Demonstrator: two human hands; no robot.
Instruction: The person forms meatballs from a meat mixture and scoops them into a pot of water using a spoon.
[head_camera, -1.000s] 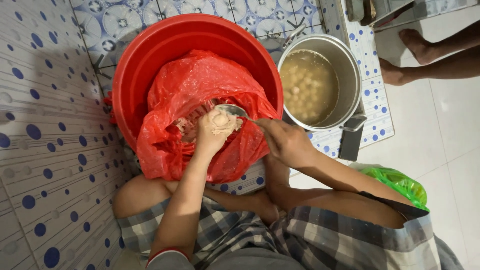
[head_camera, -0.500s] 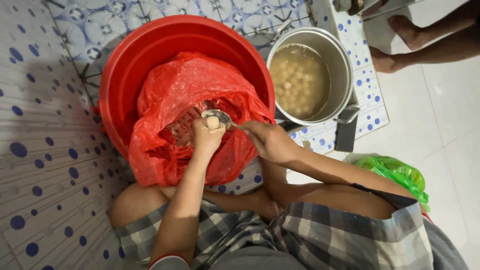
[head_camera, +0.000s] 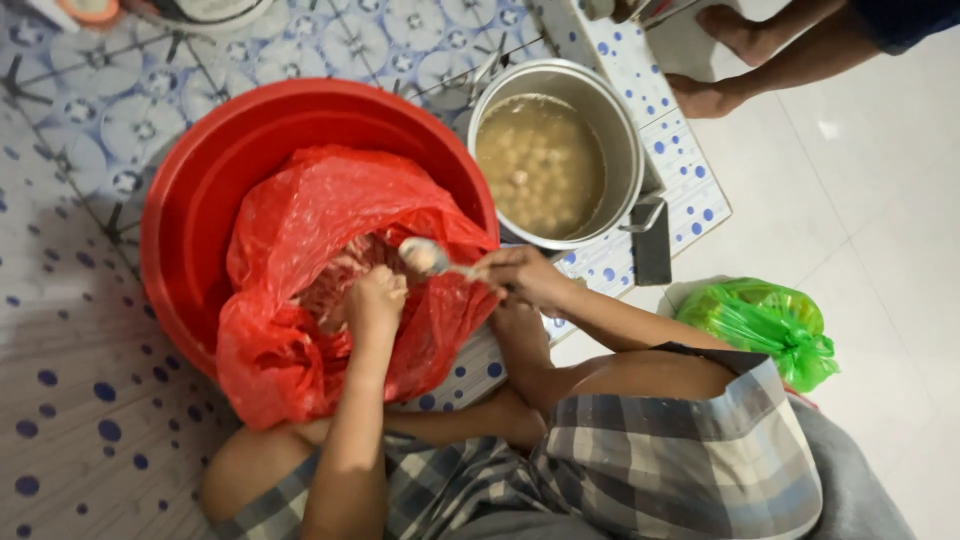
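A big red basin (head_camera: 200, 180) sits on the tiled floor, lined with a red plastic bag (head_camera: 290, 220) that holds pinkish minced meat (head_camera: 335, 285). My left hand (head_camera: 375, 300) is closed inside the bag, squeezing meat. My right hand (head_camera: 520, 275) holds a metal spoon (head_camera: 430, 258) whose bowl carries a lump of meat, just right of my left hand. A steel pot (head_camera: 625, 150) of cloudy broth with pale balls floating in it stands right of the basin.
A green plastic bag (head_camera: 765, 325) lies by my right knee. Another person's bare feet (head_camera: 720, 60) stand at the top right. A dark pot handle (head_camera: 652, 245) sticks out toward me. Blue-dotted tiles surround the basin.
The view has shifted so the basin and pot sit further right. The spoon has lifted off my left fist with a lump of meat; my left hand sank back into the bag.
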